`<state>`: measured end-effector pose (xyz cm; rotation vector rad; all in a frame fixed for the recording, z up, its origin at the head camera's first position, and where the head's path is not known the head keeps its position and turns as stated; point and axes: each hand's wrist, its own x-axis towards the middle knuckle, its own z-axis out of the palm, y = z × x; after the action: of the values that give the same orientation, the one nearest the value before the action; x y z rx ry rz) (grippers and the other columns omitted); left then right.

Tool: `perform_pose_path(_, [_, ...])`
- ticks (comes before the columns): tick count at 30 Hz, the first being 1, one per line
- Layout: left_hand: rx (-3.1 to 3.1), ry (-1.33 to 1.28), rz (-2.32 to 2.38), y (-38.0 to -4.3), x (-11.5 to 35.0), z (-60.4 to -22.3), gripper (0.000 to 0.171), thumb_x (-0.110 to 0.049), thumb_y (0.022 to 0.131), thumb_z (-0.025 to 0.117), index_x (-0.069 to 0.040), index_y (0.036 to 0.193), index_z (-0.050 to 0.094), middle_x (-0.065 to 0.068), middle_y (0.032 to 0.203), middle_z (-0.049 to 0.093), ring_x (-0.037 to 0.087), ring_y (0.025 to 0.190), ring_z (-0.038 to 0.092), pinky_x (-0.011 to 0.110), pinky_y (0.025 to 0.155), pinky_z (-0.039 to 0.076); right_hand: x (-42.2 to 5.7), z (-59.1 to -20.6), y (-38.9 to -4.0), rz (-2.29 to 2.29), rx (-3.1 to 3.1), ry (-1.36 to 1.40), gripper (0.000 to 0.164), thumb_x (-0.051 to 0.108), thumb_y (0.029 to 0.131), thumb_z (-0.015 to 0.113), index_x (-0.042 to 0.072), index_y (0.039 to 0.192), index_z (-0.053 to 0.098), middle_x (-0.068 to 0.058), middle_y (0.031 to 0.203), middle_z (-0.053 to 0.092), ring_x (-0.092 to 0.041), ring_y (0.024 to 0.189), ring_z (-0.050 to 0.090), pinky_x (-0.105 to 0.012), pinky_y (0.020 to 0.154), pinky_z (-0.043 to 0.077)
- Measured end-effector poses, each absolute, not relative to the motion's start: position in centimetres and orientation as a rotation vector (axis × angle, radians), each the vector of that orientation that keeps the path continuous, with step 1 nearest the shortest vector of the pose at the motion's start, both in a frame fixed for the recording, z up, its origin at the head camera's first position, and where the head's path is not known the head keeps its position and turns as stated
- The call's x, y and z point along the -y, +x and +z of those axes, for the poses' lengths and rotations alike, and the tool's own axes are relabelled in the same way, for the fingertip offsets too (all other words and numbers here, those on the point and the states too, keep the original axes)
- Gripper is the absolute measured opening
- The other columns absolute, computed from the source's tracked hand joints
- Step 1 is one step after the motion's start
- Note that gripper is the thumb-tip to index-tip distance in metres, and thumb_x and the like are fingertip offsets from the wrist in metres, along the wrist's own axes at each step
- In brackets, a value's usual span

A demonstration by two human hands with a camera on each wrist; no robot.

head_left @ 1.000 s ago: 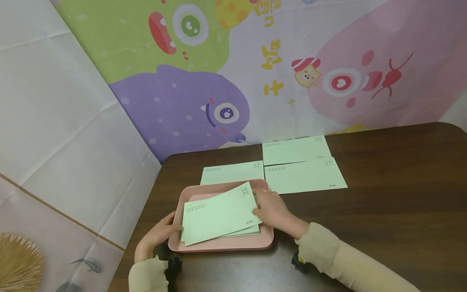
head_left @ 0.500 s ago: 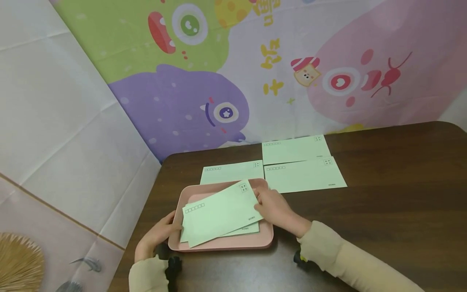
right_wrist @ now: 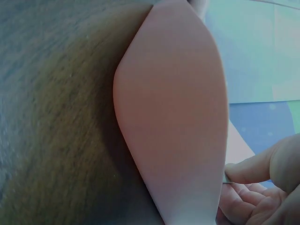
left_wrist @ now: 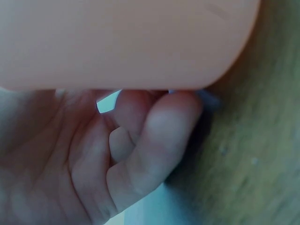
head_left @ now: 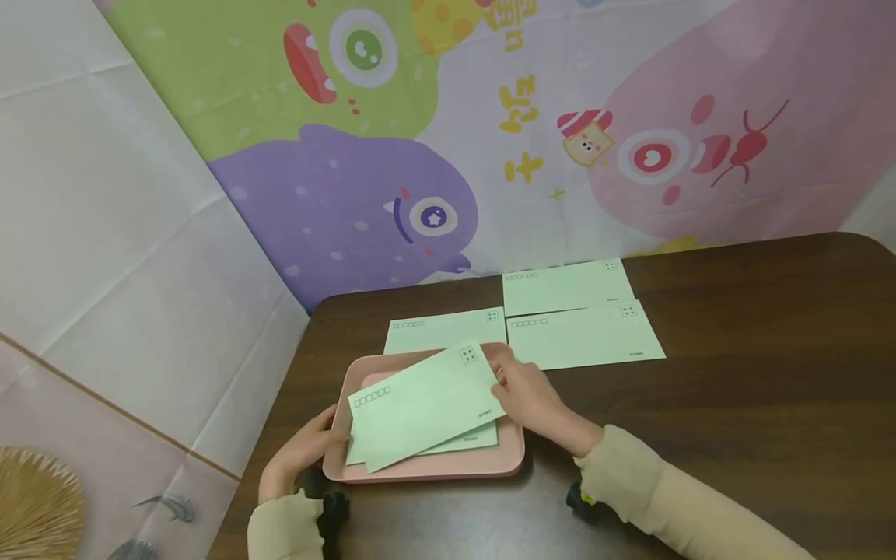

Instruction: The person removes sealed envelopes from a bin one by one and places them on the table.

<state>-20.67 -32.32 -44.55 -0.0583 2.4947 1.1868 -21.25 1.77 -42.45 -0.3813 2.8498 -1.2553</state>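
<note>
A pink tray [head_left: 448,468] stands on the dark wooden table with several pale green envelopes inside. My left hand [head_left: 302,449] grips its left edge, the thumb over the rim. In the left wrist view, curled fingers [left_wrist: 164,136] lie under the tray wall [left_wrist: 126,42]. At the tray's right side my right hand [head_left: 533,398] pinches the right edge of the top envelope [head_left: 427,411]. That envelope lies tilted, its right end raised above the envelopes beneath [head_left: 467,442]. The right wrist view shows thumb and fingers [right_wrist: 251,169] meeting at an edge just beyond the tray wall [right_wrist: 171,108].
Three more pale green envelopes lie flat behind the tray: one at the left [head_left: 442,330], one at the right [head_left: 581,336] and one at the back [head_left: 568,288]. A cartoon cloth [head_left: 392,202] hangs along the table's back edge. Brown table top [head_left: 756,373] extends to the right.
My right hand has shifted slightly right, and the top envelope has moved with it, its right end rising a little. The left hand and the tray stay in place.
</note>
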Motion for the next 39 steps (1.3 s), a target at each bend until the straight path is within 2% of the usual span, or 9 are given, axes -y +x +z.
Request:
perform_pose_path(6, [-2.482, -0.048, 1.170, -20.5, 32.4, -44.3, 0.065, -0.019, 0.085, 0.050, 0.001, 0.141, 0.025, 0.026, 0.140, 0.032, 0.038, 0.122, 0.038, 0.053, 0.096, 0.034, -1.8, -42.2, -21.3, -1.290, -2.858, -0.367, 0.018, 0.002, 0.084, 0.053, 0.004, 0.103, 0.053, -0.010, 0.086, 0.064, -0.012, 0.057, 0.051, -0.023, 0.047, 0.036])
perform_pose_path(12, [-2.482, -0.057, 1.163, -20.5, 32.4, -44.2, 0.066, -0.018, 0.085, 0.050, 0.002, 0.142, 0.022, 0.027, 0.141, 0.030, 0.041, 0.125, 0.034, 0.055, 0.098, 0.031, -2.0, -42.3, -21.4, -1.338, -2.826, -0.316, 0.026, 0.004, 0.086, 0.050, 0.004, 0.112, 0.052, -0.010, 0.090, 0.063, -0.012, 0.057, 0.052, -0.024, 0.045, 0.036])
perform_pose_path(15, [-2.489, -0.060, 1.166, -20.5, 32.3, -44.3, 0.065, -0.017, 0.085, 0.050, 0.002, 0.141, 0.024, 0.028, 0.139, 0.032, 0.041, 0.124, 0.035, 0.055, 0.098, 0.031, -2.4, -42.3, -21.3, -1.374, -2.801, -0.288, 0.027, 0.005, 0.086, 0.050, 0.004, 0.113, 0.052, -0.011, 0.094, 0.063, -0.012, 0.061, 0.053, -0.024, 0.047, 0.037])
perform_pose_path(20, [-2.500, -0.088, 1.163, -20.6, 32.2, -44.4, 0.063, -0.015, 0.083, 0.051, 0.001, 0.140, 0.028, 0.025, 0.135, 0.038, 0.037, 0.117, 0.043, 0.054, 0.096, 0.034, -3.2, -42.4, -21.3, -1.439, -2.796, -0.269, 0.018, 0.005, 0.086, 0.051, 0.002, 0.103, 0.052, -0.011, 0.093, 0.064, -0.014, 0.063, 0.051, -0.025, 0.053, 0.038])
perform_pose_path(26, [-2.506, -0.120, 1.152, -20.7, 32.1, -44.3, 0.061, -0.015, 0.083, 0.050, -0.001, 0.139, 0.030, 0.024, 0.133, 0.041, 0.035, 0.115, 0.044, 0.055, 0.095, 0.034, -4.1, -42.7, -21.2, -1.503, -2.763, -0.262, 0.018, 0.007, 0.086, 0.051, 0.003, 0.104, 0.052, -0.012, 0.098, 0.067, -0.017, 0.079, 0.060, -0.030, 0.065, 0.045])
perform_pose_path(32, [-2.500, -0.152, 1.129, -20.6, 32.0, -44.2, 0.063, -0.016, 0.083, 0.050, -0.002, 0.140, 0.028, 0.025, 0.136, 0.037, 0.038, 0.119, 0.040, 0.058, 0.096, 0.032, -4.9, -42.8, -21.3, -1.534, -2.721, -0.257, 0.022, 0.007, 0.087, 0.050, 0.001, 0.108, 0.051, -0.016, 0.104, 0.065, -0.023, 0.091, 0.061, -0.036, 0.074, 0.047])
perform_pose_path(39, [-2.471, -0.100, 1.223, -20.6, 32.1, -44.4, 0.056, -0.010, 0.083, 0.048, -0.001, 0.136, 0.034, 0.022, 0.124, 0.048, 0.028, 0.098, 0.053, 0.044, 0.082, 0.046, -6.1, -42.7, -21.3, -1.511, -2.685, -0.254, 0.028, 0.009, 0.090, 0.048, -0.002, 0.115, 0.047, -0.022, 0.112, 0.060, -0.034, 0.103, 0.058, -0.043, 0.080, 0.047])
